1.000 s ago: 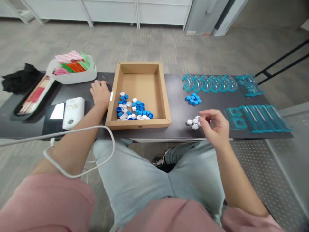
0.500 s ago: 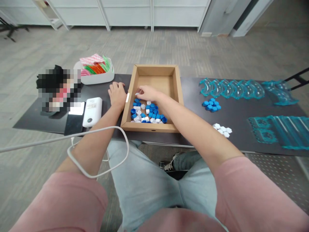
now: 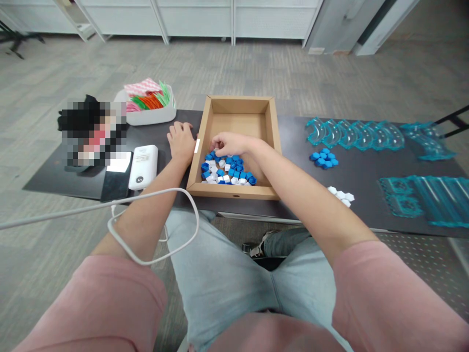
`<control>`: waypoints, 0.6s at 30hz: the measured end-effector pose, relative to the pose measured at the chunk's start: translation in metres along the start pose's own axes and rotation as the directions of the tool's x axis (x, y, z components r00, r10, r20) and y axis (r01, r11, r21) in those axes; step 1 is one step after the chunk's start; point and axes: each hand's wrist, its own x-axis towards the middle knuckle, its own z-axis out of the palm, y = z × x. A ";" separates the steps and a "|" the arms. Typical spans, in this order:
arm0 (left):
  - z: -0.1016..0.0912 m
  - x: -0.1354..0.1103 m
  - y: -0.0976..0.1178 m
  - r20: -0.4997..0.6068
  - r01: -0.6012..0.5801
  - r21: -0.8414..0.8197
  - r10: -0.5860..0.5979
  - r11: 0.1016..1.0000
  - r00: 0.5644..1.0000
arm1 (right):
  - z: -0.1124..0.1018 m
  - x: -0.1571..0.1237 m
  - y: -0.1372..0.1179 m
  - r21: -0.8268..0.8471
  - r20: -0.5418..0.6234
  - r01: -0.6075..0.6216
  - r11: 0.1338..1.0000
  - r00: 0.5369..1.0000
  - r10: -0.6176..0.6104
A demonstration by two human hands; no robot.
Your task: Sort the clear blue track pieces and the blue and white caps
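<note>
My right hand (image 3: 230, 143) reaches inside the cardboard box (image 3: 234, 190), over the left part of a pile of small blue and white hexagonal pieces (image 3: 234, 168). Its fingers are bent downward and drawn together, and whatever lies between the fingertips is hidden. Just below them some white and blue pieces show. Outside the box, my left hand (image 3: 182, 141) rests on the dark table against the box's left wall. Its fingers are apart and it holds nothing.
Right of the box lie a blue hexagon cluster (image 3: 324, 159), a white cluster (image 3: 341, 196) and clear teal plastic parts (image 3: 355, 134). A white power bank (image 3: 143, 167) and a white basket (image 3: 152, 116) stand left. A white cable (image 3: 196, 220) loops above my left forearm.
My right hand has shifted slightly within the box, and the white piece visible at its fingertips before no longer shows there. My left hand stays beside the box. The camera view has shifted slightly.
</note>
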 end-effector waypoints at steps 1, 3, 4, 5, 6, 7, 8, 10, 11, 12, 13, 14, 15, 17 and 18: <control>0.000 0.000 0.000 0.003 0.000 0.001 0.000 1.000 1.000 | -0.001 -0.001 -0.001 -0.036 -0.002 0.000 0.999 1.000 0.000; 0.000 0.000 -0.001 0.008 0.007 0.005 -0.007 1.000 1.000 | -0.002 -0.002 -0.004 -0.112 -0.002 0.006 0.994 1.000 -0.006; 0.000 0.000 -0.001 0.009 0.009 0.004 -0.009 1.000 1.000 | -0.002 -0.003 -0.005 -0.140 -0.003 0.009 0.990 1.000 -0.009; 0.000 0.000 -0.001 0.009 0.009 0.002 -0.009 1.000 1.000 | -0.003 -0.004 -0.007 -0.156 -0.013 0.008 0.988 1.000 -0.010; 0.000 0.000 0.000 0.009 0.008 -0.002 -0.008 1.000 1.000 | -0.005 -0.005 -0.009 -0.160 -0.034 0.003 0.987 0.999 -0.008; -0.001 -0.001 0.000 0.010 0.008 -0.008 -0.008 1.000 1.000 | -0.008 -0.007 -0.010 -0.153 -0.065 -0.004 0.988 0.998 -0.006; -0.002 -0.001 0.001 0.012 0.010 -0.013 -0.010 1.000 1.000 | -0.011 -0.010 -0.011 -0.140 -0.099 -0.009 0.990 0.995 -0.005; -0.005 -0.003 0.003 0.020 0.024 -0.025 -0.024 0.999 1.000 | -0.020 -0.022 -0.014 -0.104 -0.171 0.001 0.995 0.985 -0.019; -0.007 -0.004 0.004 0.030 0.031 -0.032 -0.030 0.999 0.999 | -0.026 -0.032 -0.015 -0.086 -0.213 0.015 0.996 0.977 -0.033; -0.009 -0.004 0.005 0.045 0.036 -0.039 -0.034 0.999 0.998 | -0.032 -0.044 -0.016 -0.070 -0.258 0.031 0.997 0.965 -0.048; -0.011 -0.005 0.006 0.062 0.039 -0.045 -0.036 0.998 0.997 | -0.039 -0.060 -0.016 -0.056 -0.307 0.048 0.997 0.950 -0.063; -0.013 -0.005 0.006 0.078 0.040 -0.050 -0.036 0.998 0.996 | -0.044 -0.079 -0.016 -0.045 -0.360 0.063 0.997 0.930 -0.075; -0.014 -0.006 0.007 0.092 0.040 -0.052 -0.035 0.998 0.995 | -0.049 -0.101 -0.016 -0.035 -0.417 0.073 0.997 0.905 -0.081; -0.016 -0.005 0.008 0.101 0.053 -0.051 -0.047 0.997 0.994 | -0.056 -0.155 -0.011 -0.021 -0.532 0.069 0.997 0.844 -0.070; -0.016 -0.005 0.008 0.096 0.067 -0.050 -0.062 0.997 0.993 | -0.057 -0.186 -0.007 -0.011 -0.592 0.051 0.999 0.804 -0.047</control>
